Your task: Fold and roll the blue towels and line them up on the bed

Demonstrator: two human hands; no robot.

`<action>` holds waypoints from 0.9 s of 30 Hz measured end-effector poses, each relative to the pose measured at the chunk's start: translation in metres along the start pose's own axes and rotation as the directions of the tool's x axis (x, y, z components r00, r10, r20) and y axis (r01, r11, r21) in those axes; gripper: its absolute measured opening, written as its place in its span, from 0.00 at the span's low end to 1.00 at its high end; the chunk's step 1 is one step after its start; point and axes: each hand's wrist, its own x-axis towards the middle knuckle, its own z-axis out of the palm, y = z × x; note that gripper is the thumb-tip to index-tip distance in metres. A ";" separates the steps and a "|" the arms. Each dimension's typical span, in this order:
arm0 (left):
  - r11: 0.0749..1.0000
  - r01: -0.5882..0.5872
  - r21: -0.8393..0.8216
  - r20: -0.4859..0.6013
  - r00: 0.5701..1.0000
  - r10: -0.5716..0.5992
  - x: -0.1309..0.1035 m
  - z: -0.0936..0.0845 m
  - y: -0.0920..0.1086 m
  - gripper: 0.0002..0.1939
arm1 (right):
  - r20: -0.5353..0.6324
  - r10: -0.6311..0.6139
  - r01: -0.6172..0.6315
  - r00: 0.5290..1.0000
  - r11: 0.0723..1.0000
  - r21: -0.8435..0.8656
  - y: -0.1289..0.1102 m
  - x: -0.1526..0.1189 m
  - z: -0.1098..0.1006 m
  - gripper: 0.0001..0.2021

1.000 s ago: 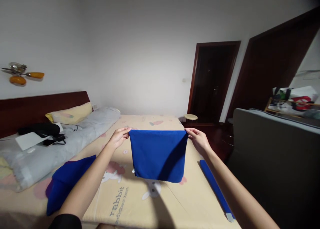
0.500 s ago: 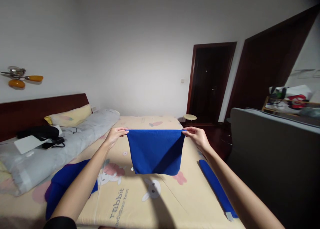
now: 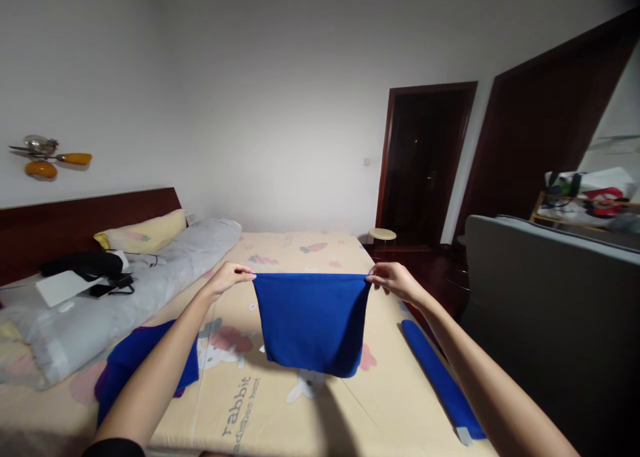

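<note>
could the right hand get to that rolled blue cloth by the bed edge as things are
Probably yes: the rolled blue cloth lies bare just under the right hand, but that hand's fingers pinch a corner of the blue towel.

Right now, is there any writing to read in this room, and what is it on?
"rabbit": printed on the bed sheet, near the front edge at.
A smaller second line under it: too blurred to read.
The blue cloth held up by both hands shows no text.
</note>
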 end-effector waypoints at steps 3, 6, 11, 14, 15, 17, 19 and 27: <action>0.998 0.048 -0.027 0.048 0.998 -0.047 -0.002 0.001 -0.005 0.13 | 0.049 0.059 -0.066 0.997 0.984 0.165 0.009 0.004 0.005 0.17; 0.990 0.116 -0.075 0.062 0.992 -0.111 0.002 0.004 -0.014 0.16 | 0.064 0.102 -0.116 0.993 0.955 0.274 0.018 0.013 0.014 0.19; 0.967 0.213 -0.143 0.023 0.977 -0.212 0.019 0.015 -0.041 0.19 | 0.024 0.179 -0.175 0.984 0.913 0.368 0.039 0.032 0.042 0.20; 0.953 0.240 -0.182 -0.044 0.967 -0.252 0.030 0.031 -0.062 0.18 | -0.018 0.224 -0.199 0.974 0.893 0.403 0.055 0.043 0.068 0.19; 0.950 0.243 -0.196 -0.067 0.963 -0.260 0.033 0.037 -0.068 0.18 | -0.040 0.235 -0.198 0.971 0.890 0.410 0.060 0.046 0.077 0.19; 0.945 0.237 -0.224 -0.112 0.957 -0.267 0.041 0.048 -0.077 0.17 | -0.103 0.243 -0.179 0.965 0.890 0.419 0.067 0.056 0.091 0.20; 0.946 0.207 -0.249 -0.168 0.953 -0.252 0.051 0.055 -0.081 0.17 | -0.184 0.229 -0.133 0.956 0.896 0.423 0.071 0.067 0.098 0.21; 0.969 0.068 -0.237 -0.253 0.959 -0.129 0.052 0.066 -0.104 0.23 | -0.301 0.115 0.001 0.947 0.933 0.359 0.097 0.062 0.091 0.23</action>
